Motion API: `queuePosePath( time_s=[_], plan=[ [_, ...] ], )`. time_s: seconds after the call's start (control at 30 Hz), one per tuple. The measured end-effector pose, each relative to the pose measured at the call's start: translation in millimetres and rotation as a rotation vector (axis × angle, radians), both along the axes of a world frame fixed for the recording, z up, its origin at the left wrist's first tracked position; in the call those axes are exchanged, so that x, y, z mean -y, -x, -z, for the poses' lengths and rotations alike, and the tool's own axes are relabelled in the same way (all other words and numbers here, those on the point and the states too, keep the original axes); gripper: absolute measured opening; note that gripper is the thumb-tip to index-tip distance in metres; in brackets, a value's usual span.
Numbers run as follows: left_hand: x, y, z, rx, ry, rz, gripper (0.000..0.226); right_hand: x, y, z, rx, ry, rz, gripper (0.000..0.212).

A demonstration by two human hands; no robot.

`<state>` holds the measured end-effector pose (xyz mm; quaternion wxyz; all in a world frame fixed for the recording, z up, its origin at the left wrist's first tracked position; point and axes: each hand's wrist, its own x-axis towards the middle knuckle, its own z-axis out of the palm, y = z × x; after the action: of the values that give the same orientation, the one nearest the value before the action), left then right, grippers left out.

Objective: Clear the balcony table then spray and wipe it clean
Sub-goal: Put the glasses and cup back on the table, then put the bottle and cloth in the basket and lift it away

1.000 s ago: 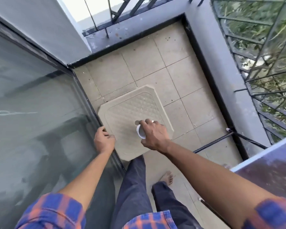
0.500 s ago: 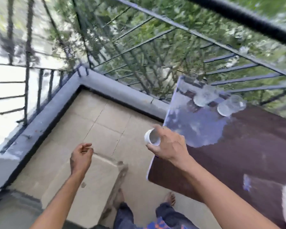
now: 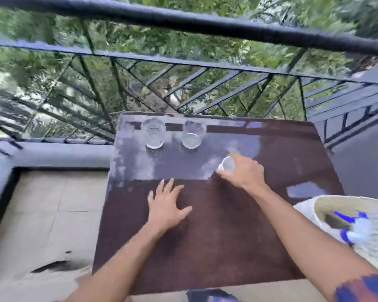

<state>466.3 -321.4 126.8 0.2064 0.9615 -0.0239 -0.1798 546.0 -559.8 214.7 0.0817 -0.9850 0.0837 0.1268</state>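
A dark brown square table (image 3: 216, 236) fills the middle of the view, its far half glossy with reflected sky. Two clear drinking glasses (image 3: 155, 133) (image 3: 193, 134) stand side by side near its far edge. My right hand (image 3: 243, 173) grips a small white cup (image 3: 227, 164) just above the table, right of centre. Over the table's middle is my left hand (image 3: 166, 205), fingers spread and straight, palm down; whether it touches the surface is unclear. A woven basket (image 3: 327, 205) at the right edge holds a blurred blue and white object (image 3: 356, 227).
A dark metal railing (image 3: 183, 22) runs close behind the table, with green foliage beyond. A grey ledge (image 3: 52, 153) borders the beige tiled floor (image 3: 42, 214) at left. A beige plastic surface (image 3: 42, 280) shows at bottom left. The frame is motion-blurred.
My view swung from the floor stool up to the table. My right hand carried the white cup over the table. My left hand opened and moved over the tabletop.
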Motion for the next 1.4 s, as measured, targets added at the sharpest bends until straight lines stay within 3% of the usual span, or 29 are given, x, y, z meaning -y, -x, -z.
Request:
queuePosePath(
  time_s=[0.3, 0.67, 0.9, 1.07, 1.13, 1.2, 1.3, 1.4],
  plan=[
    [98.0, -79.8, 7.1, -0.264, -0.148, -0.037, 0.125, 51.2, -125.8, 47.7, 0.066, -0.025, -0.169, 0.068],
    [105.3, -83.9, 4.7, -0.283, -0.159, -0.130, 0.127, 58.9, -172.8, 66.9, 0.078, -0.089, -0.298, 0.068],
    [105.2, -83.2, 3.7, -0.280, -0.159, -0.144, 0.125, 64.4, -170.3, 68.4, 0.057, -0.051, -0.322, 0.097],
    [105.1, -82.0, 3.7, -0.265, -0.184, -0.125, 0.122, 75.4, -163.5, 49.0, 0.132, -0.070, -0.276, 0.097],
    [107.1, -75.1, 4.5, -0.204, -0.207, -0.117, 0.110, 84.2, -159.7, 35.5, 0.169, -0.060, -0.267, 0.094],
    [109.9, -63.4, 8.1, -0.045, -0.141, -0.115, 0.080, 95.0, -156.1, 19.0, 0.195, -0.034, -0.261, 0.086],
    [118.3, -39.1, 4.1, 0.114, 0.118, -0.213, 0.037, 114.1, -141.9, -7.9, 0.191, -0.065, -0.161, 0.051],
    [129.0, -17.2, -16.7, 0.109, 0.322, -0.357, 0.011, 138.4, -117.2, -35.0, 0.218, -0.137, 0.003, 0.031]
  ],
)
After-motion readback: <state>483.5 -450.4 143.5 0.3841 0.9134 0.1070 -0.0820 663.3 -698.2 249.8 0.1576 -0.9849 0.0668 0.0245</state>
